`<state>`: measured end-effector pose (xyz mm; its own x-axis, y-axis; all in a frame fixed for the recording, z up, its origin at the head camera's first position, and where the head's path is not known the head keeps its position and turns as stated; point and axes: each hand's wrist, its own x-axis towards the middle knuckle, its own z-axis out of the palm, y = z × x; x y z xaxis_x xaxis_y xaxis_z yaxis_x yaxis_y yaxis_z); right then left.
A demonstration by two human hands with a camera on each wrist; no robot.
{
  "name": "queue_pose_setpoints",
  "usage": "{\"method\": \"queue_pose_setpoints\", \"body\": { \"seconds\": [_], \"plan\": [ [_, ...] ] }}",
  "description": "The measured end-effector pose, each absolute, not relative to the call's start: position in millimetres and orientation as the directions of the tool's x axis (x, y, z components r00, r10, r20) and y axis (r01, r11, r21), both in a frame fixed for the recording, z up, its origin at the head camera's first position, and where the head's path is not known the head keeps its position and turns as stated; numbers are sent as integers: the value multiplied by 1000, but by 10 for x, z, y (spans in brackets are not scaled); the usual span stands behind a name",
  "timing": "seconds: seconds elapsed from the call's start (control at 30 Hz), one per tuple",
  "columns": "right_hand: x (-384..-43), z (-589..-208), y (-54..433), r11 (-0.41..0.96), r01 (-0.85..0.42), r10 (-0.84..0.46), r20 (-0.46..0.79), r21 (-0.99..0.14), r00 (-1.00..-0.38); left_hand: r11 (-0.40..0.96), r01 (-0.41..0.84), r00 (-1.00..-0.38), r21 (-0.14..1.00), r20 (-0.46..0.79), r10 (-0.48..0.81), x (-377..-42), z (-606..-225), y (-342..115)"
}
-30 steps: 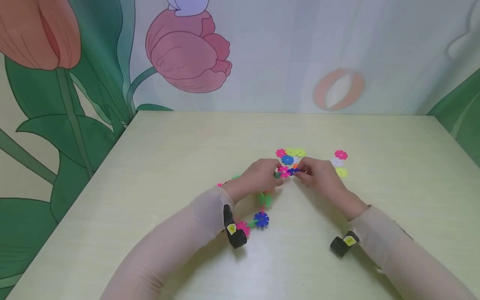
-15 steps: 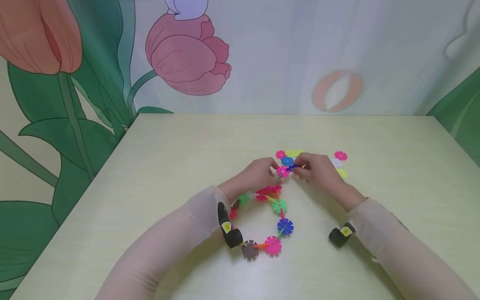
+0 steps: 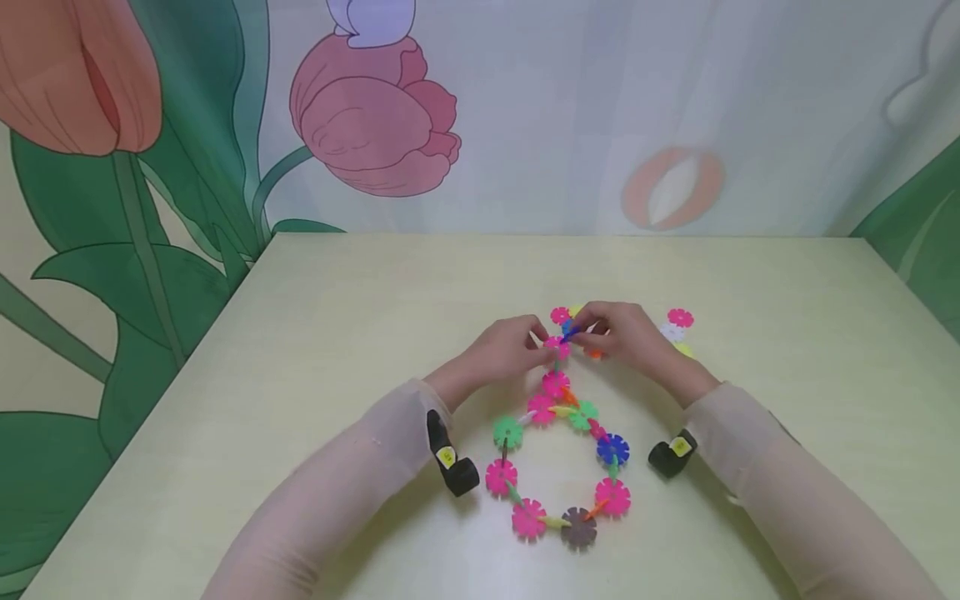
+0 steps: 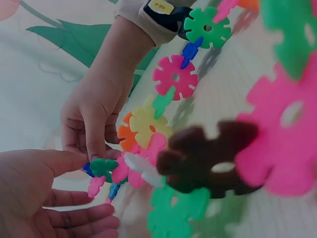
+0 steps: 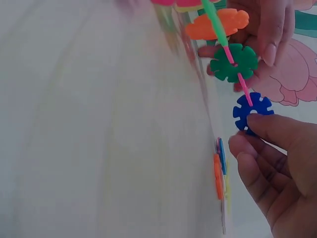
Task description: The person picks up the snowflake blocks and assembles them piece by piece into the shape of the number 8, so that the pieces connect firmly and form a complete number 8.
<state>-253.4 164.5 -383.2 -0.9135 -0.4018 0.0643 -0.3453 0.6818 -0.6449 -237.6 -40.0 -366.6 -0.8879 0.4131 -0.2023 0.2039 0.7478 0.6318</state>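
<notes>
My right hand [image 3: 622, 329] pinches a dark blue flower-shaped plastic disc [image 5: 241, 113] between thumb and fingers. A pink disc [image 5: 244, 89] seen edge-on joins it to a dark green disc [image 5: 225, 67] in the right wrist view. My left hand [image 3: 510, 350] is just left of these pieces; in the left wrist view its fingers are spread, thumb apart from them. From there a chain of interlocked discs runs towards me into a ring on the table, with a brown disc [image 3: 579, 529] at the near side. The left fingertips' contact is partly hidden.
Loose discs lie behind my hands, among them a pink disc [image 3: 560, 316] and an orange disc [image 3: 594, 353]. Farther right are another pink disc [image 3: 681, 317] and a white disc [image 3: 672, 332]. A flower-patterned backdrop [image 3: 525, 125] stands behind the table [image 3: 360, 317].
The ring of discs has swung right and towards me, out from under my left forearm. Both hands have shifted slightly left. The blue disc stays in my right fingers.
</notes>
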Motion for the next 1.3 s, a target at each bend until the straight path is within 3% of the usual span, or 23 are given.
{"method": "queue_pose_setpoints", "body": {
  "seconds": [0.2,0.43,0.67,1.07,1.3],
  "plan": [
    [-2533,-3844,1593,617,-355,-429,78,-702,-900,636,280,-889,719,-56,455,-2452,-3760,-384],
    [-2511,-3847,1540,610,-329,-425,53,-721,-904,627,305,-901,717,4,433,-2454,-3860,-365],
    [-2482,-3740,1637,703,-283,-349,29,-652,-936,673,309,-920,672,31,391,-2396,-3894,-370],
    [-2492,-3766,1758,885,-143,-240,-171,-444,-956,668,284,-936,687,47,349,-2284,-3913,-417],
    [-2498,-3848,1796,842,-158,-261,-132,-516,-956,623,264,-942,737,59,329,-2290,-3918,-399]
  ]
}}
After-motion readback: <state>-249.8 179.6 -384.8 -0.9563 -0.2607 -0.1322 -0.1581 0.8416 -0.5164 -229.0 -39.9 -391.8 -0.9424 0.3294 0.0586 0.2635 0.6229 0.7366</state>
